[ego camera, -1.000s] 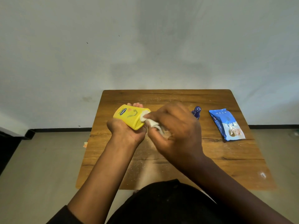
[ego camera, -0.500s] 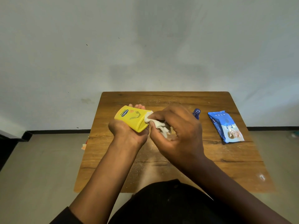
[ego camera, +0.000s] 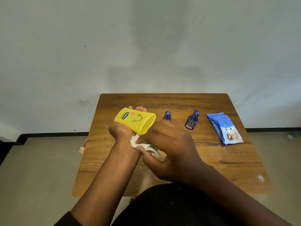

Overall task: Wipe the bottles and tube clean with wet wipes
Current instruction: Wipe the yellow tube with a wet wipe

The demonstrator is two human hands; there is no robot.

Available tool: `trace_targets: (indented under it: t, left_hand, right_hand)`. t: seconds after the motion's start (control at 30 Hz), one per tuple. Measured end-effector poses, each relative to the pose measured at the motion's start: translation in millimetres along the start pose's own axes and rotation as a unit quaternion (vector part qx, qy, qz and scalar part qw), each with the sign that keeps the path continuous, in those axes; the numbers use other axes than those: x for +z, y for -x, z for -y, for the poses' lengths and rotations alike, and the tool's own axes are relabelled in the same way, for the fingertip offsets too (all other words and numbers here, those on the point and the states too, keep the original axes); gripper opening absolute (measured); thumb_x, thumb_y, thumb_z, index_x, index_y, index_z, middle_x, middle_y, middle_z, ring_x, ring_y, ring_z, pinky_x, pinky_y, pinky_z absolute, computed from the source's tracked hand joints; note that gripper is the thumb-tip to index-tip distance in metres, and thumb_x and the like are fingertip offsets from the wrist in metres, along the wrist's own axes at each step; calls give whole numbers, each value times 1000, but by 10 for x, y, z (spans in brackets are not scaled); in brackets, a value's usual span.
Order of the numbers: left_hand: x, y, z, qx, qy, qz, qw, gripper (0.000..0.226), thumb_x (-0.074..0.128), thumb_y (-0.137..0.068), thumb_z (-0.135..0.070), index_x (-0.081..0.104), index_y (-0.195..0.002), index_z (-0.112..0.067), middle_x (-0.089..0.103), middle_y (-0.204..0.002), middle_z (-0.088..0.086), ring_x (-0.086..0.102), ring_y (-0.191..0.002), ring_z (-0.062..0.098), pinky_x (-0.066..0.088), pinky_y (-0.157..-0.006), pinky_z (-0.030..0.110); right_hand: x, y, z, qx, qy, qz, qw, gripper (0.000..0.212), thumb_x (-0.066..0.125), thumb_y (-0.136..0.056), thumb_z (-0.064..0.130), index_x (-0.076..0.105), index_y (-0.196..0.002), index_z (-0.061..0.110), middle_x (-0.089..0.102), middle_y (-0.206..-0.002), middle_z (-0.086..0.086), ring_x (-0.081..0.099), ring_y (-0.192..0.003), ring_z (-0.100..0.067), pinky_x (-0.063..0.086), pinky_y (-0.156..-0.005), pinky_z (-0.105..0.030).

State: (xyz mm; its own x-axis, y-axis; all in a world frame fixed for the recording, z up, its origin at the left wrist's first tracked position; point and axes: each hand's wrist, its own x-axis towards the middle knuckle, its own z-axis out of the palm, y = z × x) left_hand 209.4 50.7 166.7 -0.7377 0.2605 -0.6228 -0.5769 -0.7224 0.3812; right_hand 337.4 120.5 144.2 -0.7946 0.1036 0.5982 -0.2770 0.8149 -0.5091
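Note:
My left hand [ego camera: 121, 130] grips a yellow bottle [ego camera: 134, 120] lying tilted over the table, its wide end toward the right. My right hand [ego camera: 169, 149] holds a crumpled white wet wipe [ego camera: 141, 145] just below the bottle's wide end, against my left wrist. Two small dark blue bottles stand upright behind my right hand: one [ego camera: 167, 115] partly hidden by my fingers, the other [ego camera: 192, 119] further right.
A blue pack of wet wipes [ego camera: 224, 128] lies at the right of the wooden table [ego camera: 211, 160]. A grey wall rises just behind the table. A scrap of something lies on the floor by the table's left edge [ego camera: 82, 149].
My right hand has dropped with the wipe from the bottle's end to below it, near my left wrist. Both blue bottles now show behind it.

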Motion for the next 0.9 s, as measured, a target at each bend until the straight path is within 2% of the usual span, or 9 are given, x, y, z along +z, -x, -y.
trace_targets:
  t: [0.07, 0.17, 0.3, 0.37, 0.53, 0.67, 0.73, 0.8, 0.9]
  left_hand:
    - [24, 31, 26, 5, -4, 0, 1000, 49, 14, -111, -20, 51, -81, -5, 61, -45, 14, 56, -26, 19, 40, -24, 23]
    - [2, 35, 36, -20, 23, 33, 999, 47, 21, -106, -24, 61, -89, -4, 67, -58, 14, 67, -42, 24, 56, -41, 29]
    - [-89, -22, 16, -5, 10, 40, 999, 42, 27, -103, -25, 65, -93, -9, 68, -66, 11, 69, -55, 25, 59, -55, 29]
    - [-115, -6, 59, -3, 2, 45, 999, 42, 28, -103, -27, 65, -94, -10, 68, -66, 11, 68, -52, 25, 58, -54, 29]
    - [-120, 32, 90, 23, -34, 75, 996, 51, 27, -106, -38, 67, -91, -11, 64, -66, 12, 65, -51, 23, 58, -54, 27]
    - [-123, 76, 82, 79, -85, 122, 986, 69, 16, -108, -55, 67, -94, -10, 63, -64, 13, 64, -54, 26, 56, -53, 28]
    - [-127, 116, 123, 125, -130, 165, 970, 79, 12, -107, -61, 68, -90, -9, 62, -61, 15, 62, -53, 27, 55, -53, 28]
    - [-130, 150, 174, 175, -161, 217, 947, 84, 8, -108, -57, 72, -82, -8, 64, -58, 14, 62, -51, 25, 53, -53, 25]
    - [-132, 160, 170, 189, -191, 255, 929, 84, 7, -108, -57, 70, -86, -6, 65, -60, 14, 64, -53, 23, 54, -56, 26]
  right_hand:
    - [5, 9, -14, -12, 4, -14, 1000, 14, 74, -92, 23, 81, -99, 13, 75, -93, -2, 66, -82, -20, 50, -67, -41]
    - [-57, -11, -39, 1, -19, -70, 997, 7, 76, -90, 14, 80, -92, 8, 74, -87, -4, 65, -77, -20, 49, -66, -40]
    - [-178, -29, -44, 71, -22, -167, 983, 5, 76, -88, 8, 79, -92, 8, 73, -84, 1, 59, -74, -4, 42, -68, -18]
    - [-185, -37, -57, 104, -3, -199, 975, 8, 76, -89, 8, 79, -97, 8, 73, -87, 2, 61, -76, -5, 42, -67, -16]
    - [-92, 2, 0, 91, -6, -167, 982, 11, 77, -86, 5, 79, -97, 6, 71, -88, -2, 57, -78, -2, 41, -67, -20]
    - [-104, 32, 41, 38, 21, -95, 995, 14, 76, -84, 8, 81, -97, 10, 71, -89, -5, 64, -79, -23, 47, -64, -42]
    - [-123, -19, -13, 56, 46, -87, 994, 16, 72, -85, 10, 81, -98, 13, 70, -91, -3, 62, -82, -24, 47, -65, -43]
    - [-156, -70, -88, 89, 35, -104, 990, 21, 74, -84, 5, 81, -100, 14, 69, -91, -2, 62, -85, -23, 47, -67, -44]
    - [-187, -50, -82, 68, 23, -95, 993, 20, 79, -85, 4, 82, -100, 15, 70, -92, 0, 61, -87, -22, 47, -68, -43]
